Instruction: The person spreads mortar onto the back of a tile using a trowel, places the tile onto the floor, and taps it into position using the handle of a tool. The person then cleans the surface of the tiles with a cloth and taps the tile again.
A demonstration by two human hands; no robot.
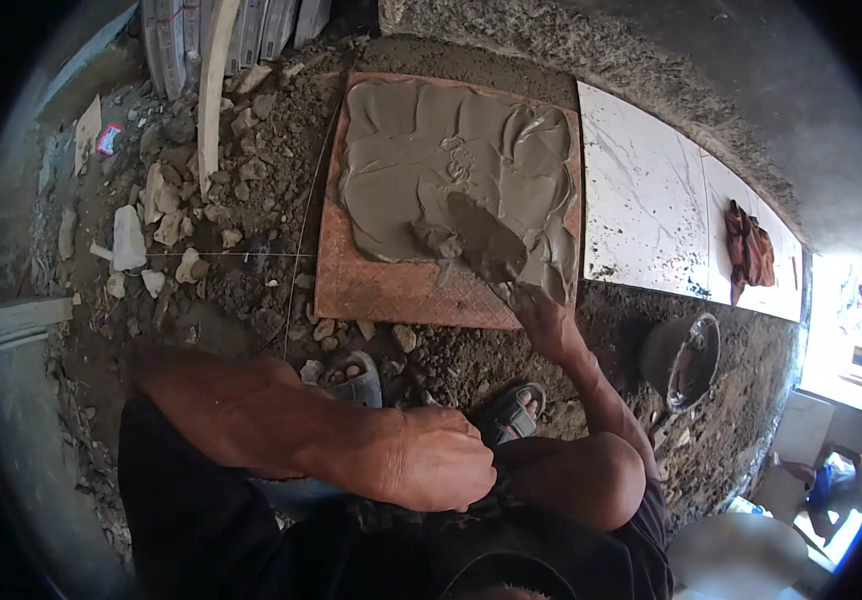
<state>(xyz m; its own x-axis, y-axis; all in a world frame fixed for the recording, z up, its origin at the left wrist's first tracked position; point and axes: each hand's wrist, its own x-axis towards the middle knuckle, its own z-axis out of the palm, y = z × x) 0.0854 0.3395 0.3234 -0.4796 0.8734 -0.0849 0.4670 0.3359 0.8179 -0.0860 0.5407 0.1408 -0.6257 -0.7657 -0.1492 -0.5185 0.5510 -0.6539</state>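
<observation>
I crouch over rubble, my right hand (541,318) gripping a mortar-caked trowel (484,243) whose blade lies on the wet grey mortar (431,160) spread over a square reddish-orange tile (391,292) laid back-up on the dirt. My left hand (438,462) rests closed between my knees, holding nothing I can make out. Two glossy white marble-patterned tiles (641,200) lie to the right, a crumpled red rag (748,247) on the farther one. A grey mortar-stained bucket (683,358) stands near my right forearm, and my grey sandals (353,378) sit on loose stones.
</observation>
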